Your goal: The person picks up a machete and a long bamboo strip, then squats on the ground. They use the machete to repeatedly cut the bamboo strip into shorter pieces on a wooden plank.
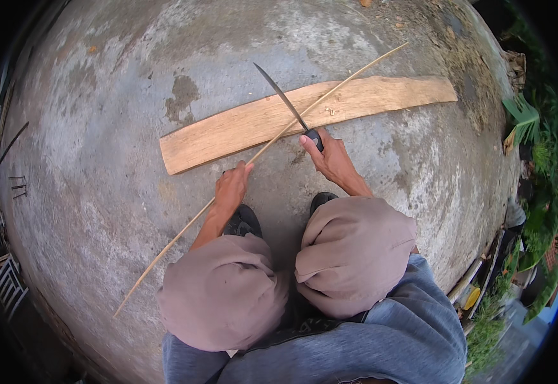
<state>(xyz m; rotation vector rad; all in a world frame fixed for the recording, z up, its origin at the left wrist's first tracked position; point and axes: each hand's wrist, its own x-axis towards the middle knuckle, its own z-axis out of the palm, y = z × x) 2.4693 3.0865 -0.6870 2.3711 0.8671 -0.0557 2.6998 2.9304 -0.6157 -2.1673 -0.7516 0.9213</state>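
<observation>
A long thin pale stick [178, 238], perhaps split bamboo or cane, runs slantwise from the lower left to the upper right. My left hand [231, 187] is closed round it near its middle. In my right hand [335, 160] is a knife [279, 91], gripped by its black handle, its dark blade pointing up and to the left. The blade crosses the stick over a flat wooden plank [221, 139] lying on the ground; whether they touch I cannot tell. Small pale shavings [331, 111] lie on the plank.
Stained grey concrete [100, 147] spreads all round. My bent knees [224, 291] and dark shoes [243, 221] are close below my hands. Green plants [538, 192] line the right edge. Several small dark pieces [18, 187] lie at the far left, near a pale slatted frame [9, 288].
</observation>
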